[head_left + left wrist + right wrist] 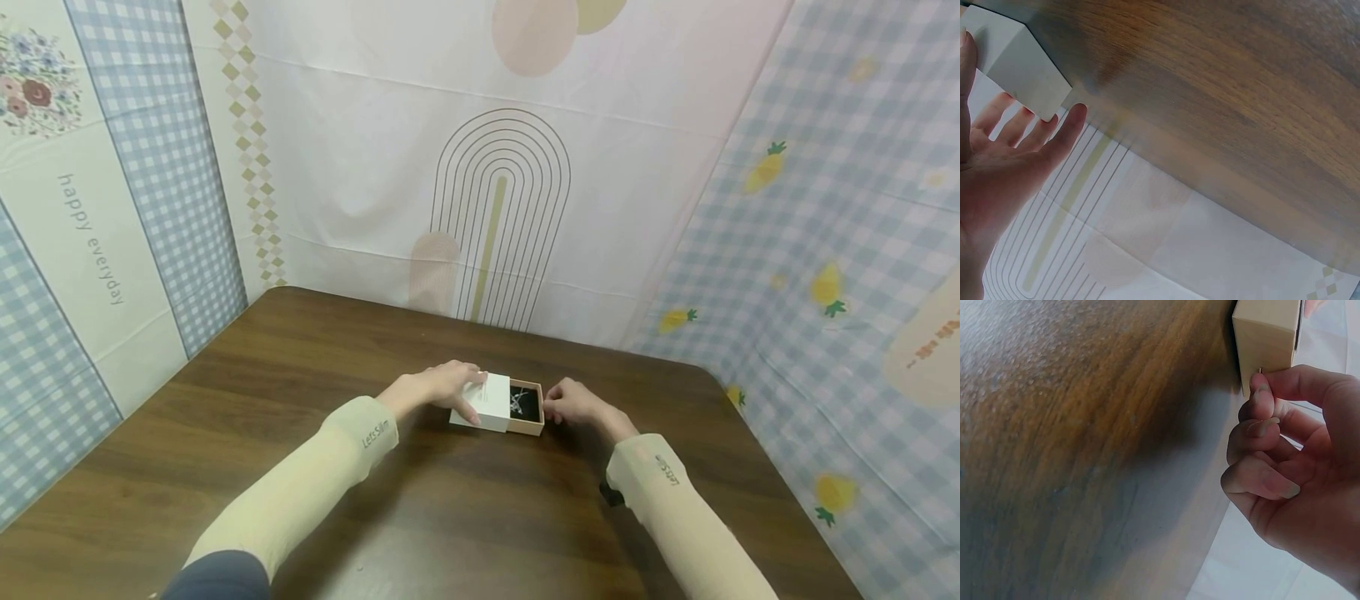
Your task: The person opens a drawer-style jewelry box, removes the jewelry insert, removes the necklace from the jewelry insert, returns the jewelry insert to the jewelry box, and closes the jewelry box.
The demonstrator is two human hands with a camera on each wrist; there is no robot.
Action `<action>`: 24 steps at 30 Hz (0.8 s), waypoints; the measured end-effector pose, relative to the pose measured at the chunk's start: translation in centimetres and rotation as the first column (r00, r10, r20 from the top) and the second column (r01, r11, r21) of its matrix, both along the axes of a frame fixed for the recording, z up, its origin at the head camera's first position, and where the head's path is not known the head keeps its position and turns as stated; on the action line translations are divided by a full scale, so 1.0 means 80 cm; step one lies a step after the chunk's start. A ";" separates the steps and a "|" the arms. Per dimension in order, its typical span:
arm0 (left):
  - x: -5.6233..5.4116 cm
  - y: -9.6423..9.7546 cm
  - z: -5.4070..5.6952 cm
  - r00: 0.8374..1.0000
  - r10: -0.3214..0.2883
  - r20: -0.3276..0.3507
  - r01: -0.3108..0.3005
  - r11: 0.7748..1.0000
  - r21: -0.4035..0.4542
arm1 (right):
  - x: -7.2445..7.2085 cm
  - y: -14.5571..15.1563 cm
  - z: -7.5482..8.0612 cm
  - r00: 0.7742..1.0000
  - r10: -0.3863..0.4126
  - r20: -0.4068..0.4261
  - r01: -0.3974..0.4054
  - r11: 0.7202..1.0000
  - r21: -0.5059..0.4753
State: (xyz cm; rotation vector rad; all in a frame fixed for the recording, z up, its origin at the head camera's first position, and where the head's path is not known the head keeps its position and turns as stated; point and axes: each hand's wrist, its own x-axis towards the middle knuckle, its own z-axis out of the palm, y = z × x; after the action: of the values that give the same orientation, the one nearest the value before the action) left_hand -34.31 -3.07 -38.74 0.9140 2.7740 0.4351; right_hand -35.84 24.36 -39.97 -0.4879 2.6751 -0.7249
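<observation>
A small drawer box lies on the table, its white sleeve (492, 407) on the left and its tan cardboard drawer (525, 429) partly out to the right. Inside the drawer, silvery jewellery (517, 401) rests on a black lining (531, 407). My left hand (448, 385) grips the sleeve from its left end, thumb along the near side and fingers at the far side. At the drawer's end face, my right hand (573, 402) pinches a small pull between thumb and forefinger; the fingertips hide most of it. The other right fingers (1260, 481) curl inward.
The dark wooden table (480, 508) extends around the box. Behind its far edge hangs a patterned white cloth (360, 192), with a checked cloth (825, 208) at the right and another checked cloth (142, 125) at the left. Pale sleeves cover both forearms.
</observation>
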 end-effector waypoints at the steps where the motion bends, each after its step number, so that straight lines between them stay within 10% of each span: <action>1: 0.000 0.000 0.000 1.000 0.000 0.001 0.000 1.000 -0.001 | 0.000 0.000 -0.001 1.000 -0.006 -0.005 0.006 1.000 0.004; 24: -0.002 -0.001 -0.001 1.000 -0.008 -0.013 0.008 1.000 0.000 | 0.000 -0.001 -0.005 0.998 -0.068 -0.012 0.068 0.997 0.034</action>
State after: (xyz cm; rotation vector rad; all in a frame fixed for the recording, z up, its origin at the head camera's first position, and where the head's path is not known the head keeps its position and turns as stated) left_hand -34.46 -3.13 -38.82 0.9308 2.7808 0.4297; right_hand -35.86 24.32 -40.39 -0.3948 2.7206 -0.6957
